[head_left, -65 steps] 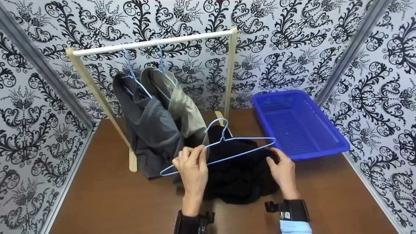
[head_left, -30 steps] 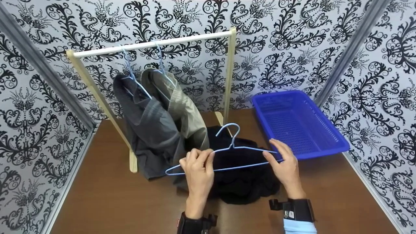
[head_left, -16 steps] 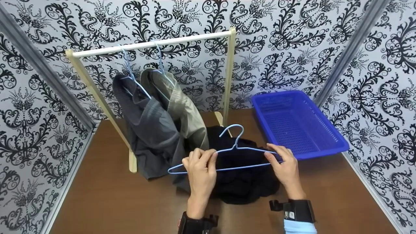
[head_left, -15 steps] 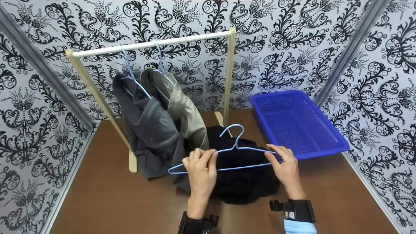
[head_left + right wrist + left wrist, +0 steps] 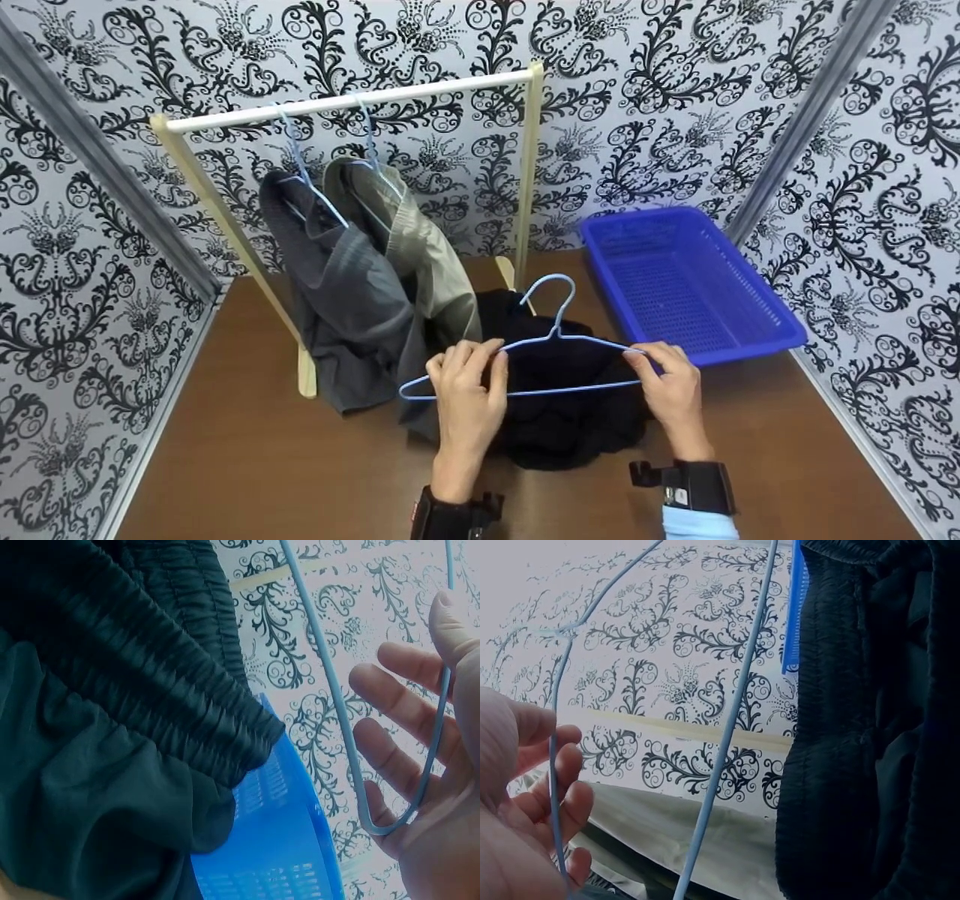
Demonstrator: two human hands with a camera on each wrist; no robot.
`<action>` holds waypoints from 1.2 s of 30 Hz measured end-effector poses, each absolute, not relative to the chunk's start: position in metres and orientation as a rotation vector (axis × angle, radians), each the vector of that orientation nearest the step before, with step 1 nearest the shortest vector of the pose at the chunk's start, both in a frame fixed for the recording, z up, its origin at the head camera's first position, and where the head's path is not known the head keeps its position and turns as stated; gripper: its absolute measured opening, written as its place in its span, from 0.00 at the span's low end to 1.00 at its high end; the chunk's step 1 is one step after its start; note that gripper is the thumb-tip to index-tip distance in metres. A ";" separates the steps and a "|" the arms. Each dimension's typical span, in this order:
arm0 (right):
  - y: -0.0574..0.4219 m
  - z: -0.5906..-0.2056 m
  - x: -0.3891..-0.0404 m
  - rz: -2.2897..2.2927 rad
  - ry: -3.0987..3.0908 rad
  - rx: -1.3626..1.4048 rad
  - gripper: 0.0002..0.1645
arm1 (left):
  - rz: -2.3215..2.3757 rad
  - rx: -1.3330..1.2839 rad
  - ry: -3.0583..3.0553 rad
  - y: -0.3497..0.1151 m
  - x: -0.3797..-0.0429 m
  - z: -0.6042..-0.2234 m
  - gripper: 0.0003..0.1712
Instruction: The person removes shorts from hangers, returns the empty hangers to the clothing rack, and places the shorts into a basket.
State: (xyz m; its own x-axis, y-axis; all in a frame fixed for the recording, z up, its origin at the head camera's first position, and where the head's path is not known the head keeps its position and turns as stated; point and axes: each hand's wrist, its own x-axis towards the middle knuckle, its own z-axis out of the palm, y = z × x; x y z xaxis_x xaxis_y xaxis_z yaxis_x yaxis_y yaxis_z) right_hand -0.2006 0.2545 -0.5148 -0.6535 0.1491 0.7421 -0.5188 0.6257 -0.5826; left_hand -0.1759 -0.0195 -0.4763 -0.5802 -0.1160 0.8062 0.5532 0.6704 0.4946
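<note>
Between both hands is a light blue hanger, held up with its hook pointing away. My left hand pinches its left shoulder between thumb and fingers. On the opposite side, my right hand holds the right shoulder, its thumb against the wire and the fingers behind. A black garment lies crumpled on the table beyond and below the hanger. Its gathered elastic waistband fills much of the right wrist view. In the head view, the hanger's right end is hidden by my right hand.
A wooden rack with a white rail stands at the back left. Dark grey pants and khaki pants hang from it on blue hangers. A blue plastic basket sits at the right on the brown table.
My right hand has come to the hanger's right shoulder and taken hold of it. The hanger has shifted right and levelled out. The black garment stays on the table.
</note>
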 end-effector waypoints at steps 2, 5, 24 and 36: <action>0.258 -0.516 -0.201 1.044 -2.042 0.279 0.07 | -0.922 -0.342 -1.993 -0.021 -0.176 -0.476 0.06; 0.263 -0.517 -0.201 1.035 -2.038 0.257 0.07 | -0.901 -0.336 -1.994 -0.023 -0.177 -0.475 0.07; 0.271 -0.504 -0.189 1.140 -1.975 0.126 0.08 | -0.905 -0.301 -1.966 -0.029 -0.177 -0.474 0.20; 0.276 -0.499 -0.185 1.221 -1.945 0.040 0.08 | -0.964 -0.250 -1.962 -0.030 -0.176 -0.472 0.44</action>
